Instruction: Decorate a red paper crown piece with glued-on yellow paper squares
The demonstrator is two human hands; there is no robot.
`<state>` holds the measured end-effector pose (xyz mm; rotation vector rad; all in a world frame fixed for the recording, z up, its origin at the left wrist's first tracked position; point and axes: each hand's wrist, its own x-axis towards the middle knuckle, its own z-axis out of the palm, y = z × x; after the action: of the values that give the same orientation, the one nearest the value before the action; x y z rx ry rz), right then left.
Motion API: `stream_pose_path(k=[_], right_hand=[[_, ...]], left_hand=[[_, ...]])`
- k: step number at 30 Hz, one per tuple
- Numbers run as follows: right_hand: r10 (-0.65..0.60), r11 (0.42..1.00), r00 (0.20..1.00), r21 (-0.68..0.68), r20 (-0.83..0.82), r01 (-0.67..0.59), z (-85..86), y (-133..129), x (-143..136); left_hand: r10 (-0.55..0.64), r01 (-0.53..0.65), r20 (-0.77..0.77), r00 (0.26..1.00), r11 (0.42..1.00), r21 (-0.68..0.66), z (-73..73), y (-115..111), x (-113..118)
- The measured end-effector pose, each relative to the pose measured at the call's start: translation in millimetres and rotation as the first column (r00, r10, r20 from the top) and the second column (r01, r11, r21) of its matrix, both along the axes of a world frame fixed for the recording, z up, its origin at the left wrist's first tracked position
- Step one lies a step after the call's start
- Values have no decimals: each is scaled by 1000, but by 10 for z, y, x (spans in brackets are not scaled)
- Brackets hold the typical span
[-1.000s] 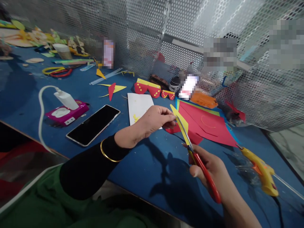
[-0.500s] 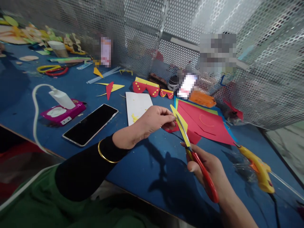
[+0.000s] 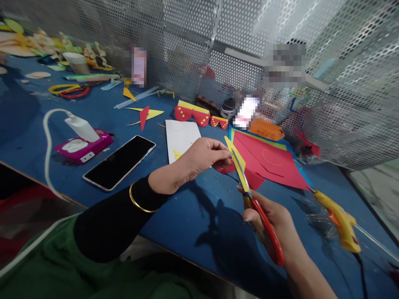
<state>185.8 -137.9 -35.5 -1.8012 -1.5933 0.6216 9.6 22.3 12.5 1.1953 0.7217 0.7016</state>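
Observation:
Between finger and thumb, my left hand point(image 3: 209, 157) pinches a piece of yellow paper point(image 3: 239, 161) above the table. My right hand point(image 3: 274, 218) is wrapped round the handles of a pair of scissors point(image 3: 268, 234) with red on the upper handle. The scissor blades lie along the yellow paper, pointing up and away from me, close to my left fingertips. Below the hands lies red paper point(image 3: 254, 178) on the blue table. Just left of my left hand, a white sheet point(image 3: 182, 135) carries small yellow scraps.
A black-screened phone point(image 3: 120, 162) and a purple socket block point(image 3: 84, 147) with a white charger stand left. Red paper glasses point(image 3: 191, 115) sit at the back. Red sheets point(image 3: 274, 160) and a yellow glue gun point(image 3: 338, 222) lie right. A perforated metal panel point(image 3: 177, 41) rises behind.
The scissor handles and my right thumb have shifted slightly to the left. My left hand keeps its pinch on the yellow paper.

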Motion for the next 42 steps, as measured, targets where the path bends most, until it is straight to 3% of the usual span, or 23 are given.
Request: stream_pose_path(k=[6,15,22,35,42], right_hand=[[39,999,999,4,-33,-39,99,25,-33],[54,998,996,25,78,-56,150,53,-17],[92,995,995,-32,-42,-94,80,24,28],[65,996,996,-56,-57,-68,42,13,38],[39,996,990,-79,-137,-51,99,14,-41]], left_hand=[[-3,3,-14,1000,1000,-18,8,44,-19],[47,-47,-17,999,998,37,-2,84,-10],[50,-50,21,999,998,27,-43,108,-25],[-13,13,3,1000,1000,-3,-33,5,15],[-9,9,6,1000,1000,-4,-37,0,17]])
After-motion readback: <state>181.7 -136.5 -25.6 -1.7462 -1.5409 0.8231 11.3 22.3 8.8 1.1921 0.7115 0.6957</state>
